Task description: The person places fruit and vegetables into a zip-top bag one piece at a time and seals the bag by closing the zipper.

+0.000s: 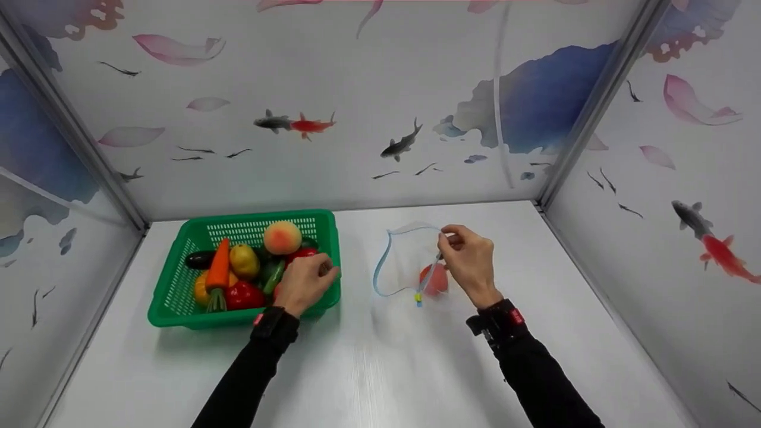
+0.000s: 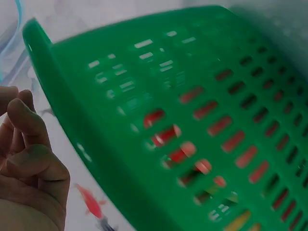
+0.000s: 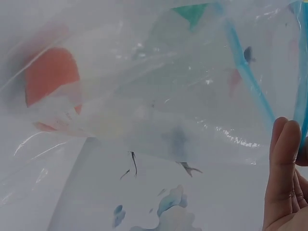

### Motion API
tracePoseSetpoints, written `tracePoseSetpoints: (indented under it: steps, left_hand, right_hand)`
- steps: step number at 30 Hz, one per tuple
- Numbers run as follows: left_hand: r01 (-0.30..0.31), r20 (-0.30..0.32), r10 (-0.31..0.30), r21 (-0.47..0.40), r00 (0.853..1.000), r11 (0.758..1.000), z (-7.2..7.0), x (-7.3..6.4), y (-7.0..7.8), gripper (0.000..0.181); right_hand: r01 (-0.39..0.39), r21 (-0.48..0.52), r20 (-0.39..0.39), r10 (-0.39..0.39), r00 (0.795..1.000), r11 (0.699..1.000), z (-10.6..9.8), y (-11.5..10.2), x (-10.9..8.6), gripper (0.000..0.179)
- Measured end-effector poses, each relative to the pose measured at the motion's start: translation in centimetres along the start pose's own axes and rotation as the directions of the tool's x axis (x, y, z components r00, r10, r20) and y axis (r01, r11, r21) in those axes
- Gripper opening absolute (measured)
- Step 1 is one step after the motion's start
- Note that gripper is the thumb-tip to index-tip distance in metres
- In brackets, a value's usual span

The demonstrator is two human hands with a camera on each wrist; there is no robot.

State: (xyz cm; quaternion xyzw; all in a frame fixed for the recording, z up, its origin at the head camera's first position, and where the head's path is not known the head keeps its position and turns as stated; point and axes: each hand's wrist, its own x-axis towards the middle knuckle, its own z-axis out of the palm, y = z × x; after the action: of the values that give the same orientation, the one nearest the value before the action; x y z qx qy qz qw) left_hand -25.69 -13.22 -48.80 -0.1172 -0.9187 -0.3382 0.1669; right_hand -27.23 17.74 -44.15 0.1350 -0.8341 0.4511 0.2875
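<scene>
In the head view my right hand (image 1: pixel 469 260) pinches the rim of a clear plastic zip bag (image 1: pixel 395 267). The bag's mouth gapes, outlined by a blue zip strip (image 1: pixel 377 276) with a yellow slider (image 1: pixel 418 296). A round red thing (image 1: pixel 436 280), its kind blurred by the plastic, lies inside the bag. My left hand (image 1: pixel 306 284) hovers by the right rim of a green basket (image 1: pixel 172 318), fingers loosely bent and holding nothing. The left wrist view shows that hand (image 2: pixel 33 168) just beyond the basket's rim (image 2: pixel 82 144).
Inside the basket lie a carrot (image 1: pixel 219 266), a peach (image 1: pixel 282 238), a yellow pear-like fruit (image 1: pixel 244 261), an eggplant (image 1: pixel 200 260), a red pepper (image 1: pixel 244 295) and several other pieces. White printed panels (image 1: pixel 357 172) enclose the white table (image 1: pixel 368 380) at the back and sides.
</scene>
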Motion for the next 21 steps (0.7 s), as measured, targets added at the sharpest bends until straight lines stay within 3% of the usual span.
tracePoseSetpoints:
  steps: [3, 6, 11, 15, 21]
  left_hand:
    - [0.039, 0.000, -0.039, -0.008, 0.999, 0.999, -1.4, -0.5, -1.6, 0.010]
    - [0.120, 0.015, -0.120, 0.036, 0.993, 0.992, -2.7, -0.7, -3.1, 0.006]
    - [0.247, 0.130, -0.266, 0.145, 0.955, 0.958, -3.9, -1.1, -5.3, 0.014]
    - [0.295, 0.180, -0.335, 0.220, 0.925, 0.930, -3.9, -1.6, -5.8, 0.030]
    - [0.327, 0.170, -0.393, 0.321, 0.903, 0.889, -3.5, -1.7, -5.6, 0.052]
  right_hand:
    - [-0.007, -0.006, -0.001, 0.007, 1.000, 1.000, -0.7, 0.5, -0.4, 0.014]
    - [-0.008, -0.006, -0.011, 0.007, 1.000, 1.000, -1.1, 0.9, -0.7, 0.014]
    - [-0.005, -0.031, -0.013, 0.004, 1.000, 0.999, -1.0, 1.1, -1.0, 0.014]
    - [-0.009, -0.031, -0.010, 0.008, 1.000, 0.999, -0.6, 0.9, -0.9, 0.013]
    - [0.041, -0.076, -0.019, -0.043, 0.999, 0.996, -0.2, 0.6, -0.6, 0.012]
